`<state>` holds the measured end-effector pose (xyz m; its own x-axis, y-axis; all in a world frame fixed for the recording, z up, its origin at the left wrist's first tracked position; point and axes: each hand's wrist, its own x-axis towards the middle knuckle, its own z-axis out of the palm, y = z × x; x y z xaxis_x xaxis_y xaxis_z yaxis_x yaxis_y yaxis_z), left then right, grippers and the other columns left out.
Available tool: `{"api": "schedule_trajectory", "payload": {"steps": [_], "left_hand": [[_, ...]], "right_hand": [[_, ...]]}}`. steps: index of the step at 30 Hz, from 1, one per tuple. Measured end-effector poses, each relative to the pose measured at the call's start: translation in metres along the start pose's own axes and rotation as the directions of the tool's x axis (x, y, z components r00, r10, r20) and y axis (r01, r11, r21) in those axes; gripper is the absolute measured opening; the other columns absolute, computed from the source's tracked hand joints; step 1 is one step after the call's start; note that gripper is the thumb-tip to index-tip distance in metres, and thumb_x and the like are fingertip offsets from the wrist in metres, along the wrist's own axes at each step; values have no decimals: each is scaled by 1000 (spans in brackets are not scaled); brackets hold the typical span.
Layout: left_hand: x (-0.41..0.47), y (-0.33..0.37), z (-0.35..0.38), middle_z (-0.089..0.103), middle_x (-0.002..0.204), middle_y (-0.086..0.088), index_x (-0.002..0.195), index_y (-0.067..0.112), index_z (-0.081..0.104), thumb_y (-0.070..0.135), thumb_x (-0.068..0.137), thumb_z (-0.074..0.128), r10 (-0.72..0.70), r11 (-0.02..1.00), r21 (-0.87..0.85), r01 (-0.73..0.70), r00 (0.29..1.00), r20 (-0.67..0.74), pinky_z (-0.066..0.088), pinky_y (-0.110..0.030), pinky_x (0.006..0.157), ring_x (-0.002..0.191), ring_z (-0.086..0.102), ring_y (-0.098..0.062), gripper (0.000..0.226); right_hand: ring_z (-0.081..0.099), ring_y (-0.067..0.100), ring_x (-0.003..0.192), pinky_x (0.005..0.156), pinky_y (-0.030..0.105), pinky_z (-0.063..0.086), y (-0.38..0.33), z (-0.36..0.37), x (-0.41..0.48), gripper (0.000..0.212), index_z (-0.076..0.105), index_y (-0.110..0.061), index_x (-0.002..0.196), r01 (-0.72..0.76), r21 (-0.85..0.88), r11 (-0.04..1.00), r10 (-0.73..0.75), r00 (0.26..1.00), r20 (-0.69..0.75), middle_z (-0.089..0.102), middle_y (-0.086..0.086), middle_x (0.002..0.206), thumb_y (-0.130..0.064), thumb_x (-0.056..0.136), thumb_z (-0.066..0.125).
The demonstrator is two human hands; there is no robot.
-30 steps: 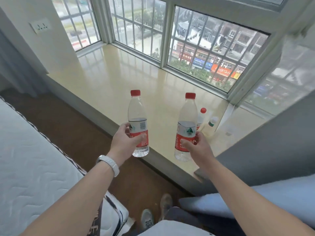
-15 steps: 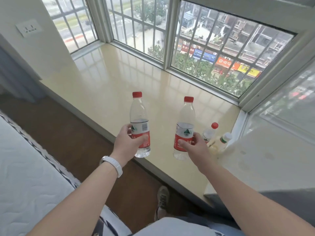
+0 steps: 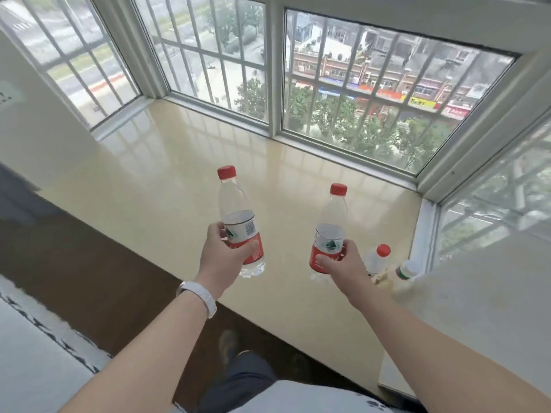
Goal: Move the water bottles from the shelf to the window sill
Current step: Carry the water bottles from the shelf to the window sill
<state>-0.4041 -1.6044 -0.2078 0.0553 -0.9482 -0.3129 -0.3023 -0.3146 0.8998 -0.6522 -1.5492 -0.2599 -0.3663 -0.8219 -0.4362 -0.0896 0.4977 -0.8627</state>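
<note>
Head view: both bottles have moved over the window sill, near its front edge. Left hand grips one bottle, right hand the other bottle. Next, probably, set them down.

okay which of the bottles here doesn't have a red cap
The small bottle at the sill's far right corner: its cap is white, while the three others are red-capped.

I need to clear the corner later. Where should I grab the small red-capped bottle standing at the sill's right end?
Take the small red-capped bottle around its body below the cap, coming from above-left: it stands upright, with a white-capped bottle and wall close on its right.
</note>
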Motion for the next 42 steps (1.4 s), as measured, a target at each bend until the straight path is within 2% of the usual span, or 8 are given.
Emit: {"api": "schedule_trajectory", "payload": {"steps": [6,10,15,17,21,28,36,42], "left_hand": [[75,-2,8,62,112,8,117,32,47,17,73,84,-37,999,35,32,986,164,56,-35,86,100,65,-13,60],[131,2,11,67,103,11,103,42,54,16,71,84,-37,996,93,9,951,308,57,-31,80,93,68,-9,51],[193,-5,23,66,104,17,115,36,55,22,73,82,-49,985,171,-28,903,426,51,-25,73,93,68,-6,52],[207,-7,30,64,105,18,115,37,54,25,74,83,-60,980,194,-33,889,454,50,-25,71,91,67,-4,51],[231,-10,51,63,103,18,102,45,50,21,75,83,-82,971,236,-42,866,493,48,-21,68,89,65,1,49],[277,-25,111,66,102,10,106,39,48,30,70,82,-99,936,337,-100,845,525,58,-37,74,89,67,-10,50],[326,-58,179,57,97,21,118,32,41,37,78,81,-30,889,411,-202,870,493,53,-34,74,86,63,-9,57],[342,-78,220,58,103,15,119,27,41,36,79,81,-28,885,410,-221,853,522,55,-37,78,92,63,-14,57]], "right_hand": [[60,4,97,78,26,47,-8,6,37,52,45,-21,123,-82,24,996,84,990,-113,61,-10,107,-13,82,75],[63,6,99,82,28,49,-12,22,51,46,50,-27,115,-140,44,989,146,969,-201,66,-9,106,-13,80,77],[64,8,100,87,33,51,-10,48,74,53,51,-38,112,-215,38,976,217,933,-288,67,-14,105,-32,70,81],[62,4,98,81,26,49,-11,57,81,53,51,-30,118,-233,72,970,244,922,-301,65,-13,106,-23,75,81],[62,3,92,73,21,45,-10,67,103,49,50,-20,118,-262,85,961,275,913,-302,64,-12,103,-12,79,79],[59,-6,79,64,17,45,8,54,165,51,45,-19,116,-300,57,952,300,886,-353,62,-15,97,-20,79,81],[68,12,92,79,36,57,67,39,235,51,45,-29,111,-285,99,953,300,857,-419,66,-5,105,-29,76,83],[66,2,95,74,18,51,91,35,263,54,51,-28,119,-271,52,961,265,851,-454,68,-13,106,-40,76,81]]}}
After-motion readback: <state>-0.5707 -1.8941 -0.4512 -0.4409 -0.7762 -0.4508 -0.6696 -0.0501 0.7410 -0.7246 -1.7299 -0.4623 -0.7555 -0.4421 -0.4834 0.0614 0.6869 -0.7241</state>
